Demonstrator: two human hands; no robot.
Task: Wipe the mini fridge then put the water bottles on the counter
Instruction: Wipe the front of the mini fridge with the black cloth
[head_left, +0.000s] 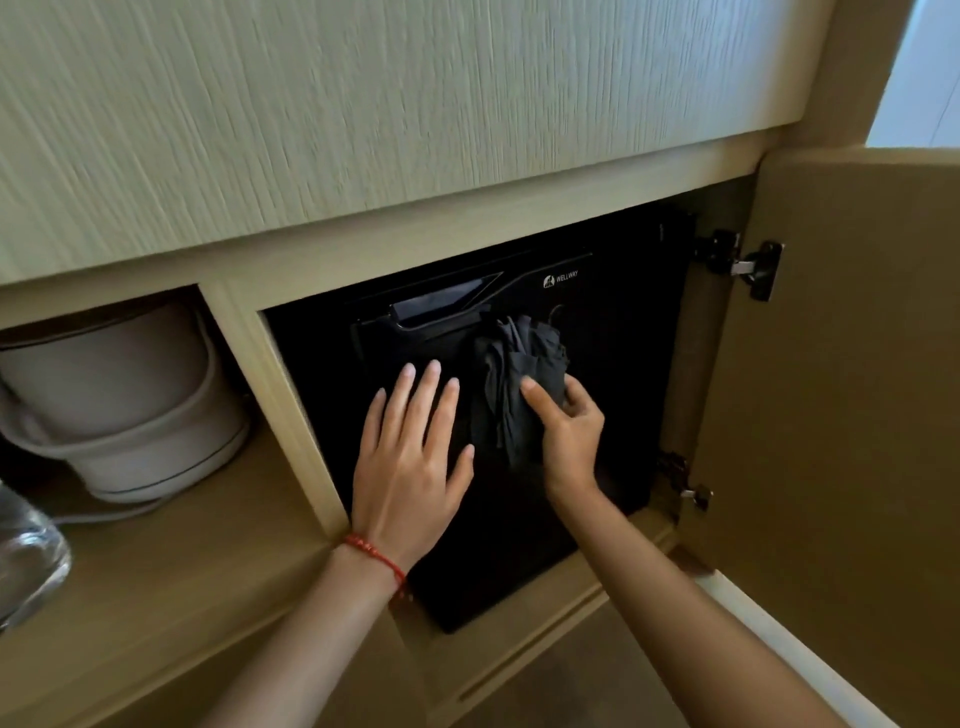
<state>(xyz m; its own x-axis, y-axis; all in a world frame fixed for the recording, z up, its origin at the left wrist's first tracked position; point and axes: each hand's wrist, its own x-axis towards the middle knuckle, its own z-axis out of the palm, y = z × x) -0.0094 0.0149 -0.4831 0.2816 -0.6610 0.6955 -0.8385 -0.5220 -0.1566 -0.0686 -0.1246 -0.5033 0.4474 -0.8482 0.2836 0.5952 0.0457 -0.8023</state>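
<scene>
The right hand (566, 431) pinches a bunched dark grey cloth (514, 384) against the closed door of the black mini fridge (613, 395), thumb and fingers curled narrowly around the wad. The left hand (410, 457) lies flat just beside it, fingers spread wide and holding nothing, fingertips (431, 370) just below the recessed door handle (441, 306).

The likeliest fault is a patchy wipe: bunched this tightly, the cloth offers little face to the door, so strokes may miss the edges and the handle recess. The bracing palm could also leave fresh prints on the glossy panel.

The fridge sits inside a wooden cabinet (291, 374) whose door (852, 364) hangs open beyond the right fingers. It looks smooth, dark and unmarked, with a small white logo above the cloth. No water bottles are clearly visible.
</scene>
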